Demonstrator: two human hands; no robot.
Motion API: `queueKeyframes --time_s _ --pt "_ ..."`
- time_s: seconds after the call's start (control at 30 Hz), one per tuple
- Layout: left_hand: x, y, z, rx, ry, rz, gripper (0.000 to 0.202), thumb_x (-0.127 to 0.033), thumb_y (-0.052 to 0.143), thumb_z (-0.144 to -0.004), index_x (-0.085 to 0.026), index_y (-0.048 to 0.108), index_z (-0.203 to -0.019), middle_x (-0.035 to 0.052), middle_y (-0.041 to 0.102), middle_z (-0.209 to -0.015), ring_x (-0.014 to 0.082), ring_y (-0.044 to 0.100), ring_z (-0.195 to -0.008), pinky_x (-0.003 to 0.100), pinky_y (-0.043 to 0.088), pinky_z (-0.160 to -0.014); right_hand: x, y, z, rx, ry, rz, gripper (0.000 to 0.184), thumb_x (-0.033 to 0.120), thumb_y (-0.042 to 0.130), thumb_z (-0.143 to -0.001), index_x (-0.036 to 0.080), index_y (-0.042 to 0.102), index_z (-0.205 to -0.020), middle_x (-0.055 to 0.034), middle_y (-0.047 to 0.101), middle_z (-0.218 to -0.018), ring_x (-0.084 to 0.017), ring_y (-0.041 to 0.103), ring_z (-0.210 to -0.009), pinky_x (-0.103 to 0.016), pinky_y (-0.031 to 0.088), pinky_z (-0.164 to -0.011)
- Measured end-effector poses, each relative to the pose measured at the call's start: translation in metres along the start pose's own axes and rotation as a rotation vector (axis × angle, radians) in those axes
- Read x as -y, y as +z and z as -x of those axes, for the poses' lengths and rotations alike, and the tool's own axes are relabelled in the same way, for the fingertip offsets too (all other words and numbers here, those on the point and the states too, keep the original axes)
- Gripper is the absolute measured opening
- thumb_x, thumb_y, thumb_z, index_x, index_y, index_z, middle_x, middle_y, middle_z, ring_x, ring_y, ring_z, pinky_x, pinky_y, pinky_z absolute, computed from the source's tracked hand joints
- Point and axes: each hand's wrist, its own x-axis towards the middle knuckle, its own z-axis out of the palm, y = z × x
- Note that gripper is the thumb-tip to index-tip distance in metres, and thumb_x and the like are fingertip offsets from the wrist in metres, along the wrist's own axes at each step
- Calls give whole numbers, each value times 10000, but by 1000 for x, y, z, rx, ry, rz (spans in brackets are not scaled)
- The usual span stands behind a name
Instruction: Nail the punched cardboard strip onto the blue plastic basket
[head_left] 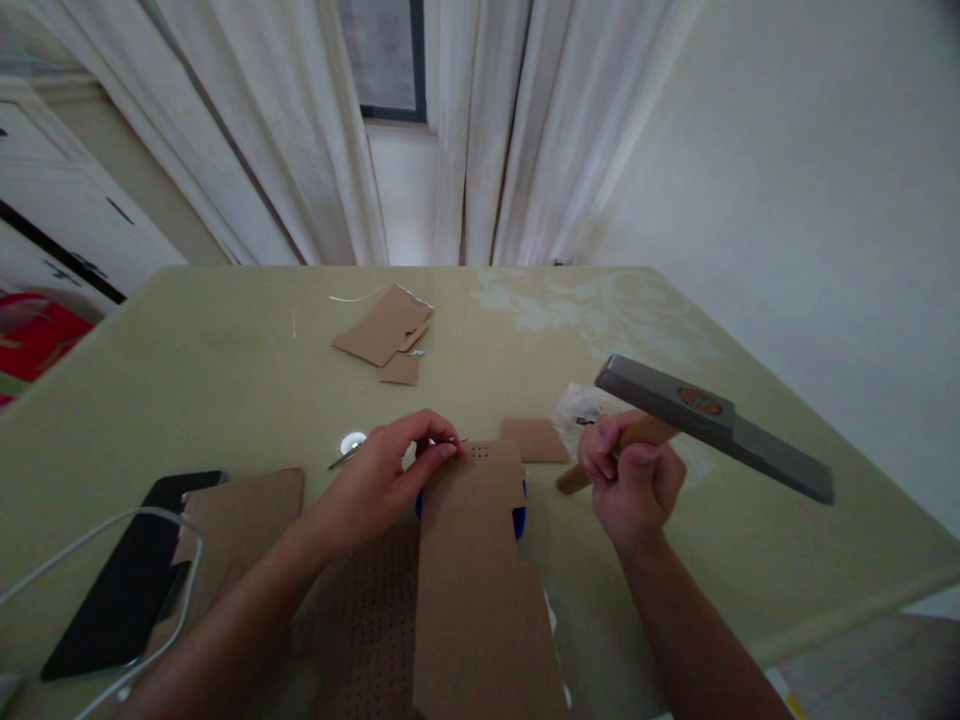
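Observation:
My right hand [634, 480] is wrapped round the wooden handle of a hammer [675, 405], whose long grey head is raised above the table. My left hand [405, 465] pinches a thin nail-like piece [463, 440], mostly hidden by the fingertips, at the far end of a cardboard strip [480, 580]. Small punched holes sit in the strip just right of those fingertips. Something blue [520, 510] shows under the strip on both sides. Beneath and left of it lies another cardboard sheet [367, 620] covered with rows of holes.
On the left lie a black phone [127, 580], a cardboard piece [244, 510] and a white cable [196, 570]. A small white disc [351, 443] is near my left wrist. Cardboard scraps [384, 328] lie farther back. A clear plastic bag [577, 405] lies behind my right hand.

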Motion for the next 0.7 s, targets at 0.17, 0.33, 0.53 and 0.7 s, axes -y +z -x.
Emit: queueKeyframes --time_s 0.17,0.33,0.53,0.7 --pt "-2 0 0 -5 10 2 202 -380 603 -1080 -253 757 -1046 17 778 -939 181 664 -839 230 468 -593 0 0 2 10 18 -8 479 638 711 -1042 226 639 -810 69 418 -592 -87 296 -454 -214 230 -414" --pt "-2 2 0 -21 29 -23 184 -356 613 -1074 -251 759 -1036 20 774 -939 177 663 -826 236 477 -609 -1 -3 3 35 17 -22 479 623 700 -1055 216 642 -809 62 425 -600 -89 307 -462 -224 228 -421" --pt "2 2 1 -19 117 -80 164 -318 618 -1091 -264 772 -1068 13 783 -970 173 689 -851 266 523 -736 -1 -3 2 64 18 -13 493 625 679 -1066 219 610 -796 59 425 -612 -88 314 -460 -219 229 -416" --pt "2 1 0 -37 177 -103 164 -280 625 -1081 -251 786 -1064 21 788 -953 177 698 -859 284 535 -799 -2 -5 2 142 53 20 529 659 630 -1076 234 554 -770 64 399 -601 -99 312 -463 -221 225 -405"
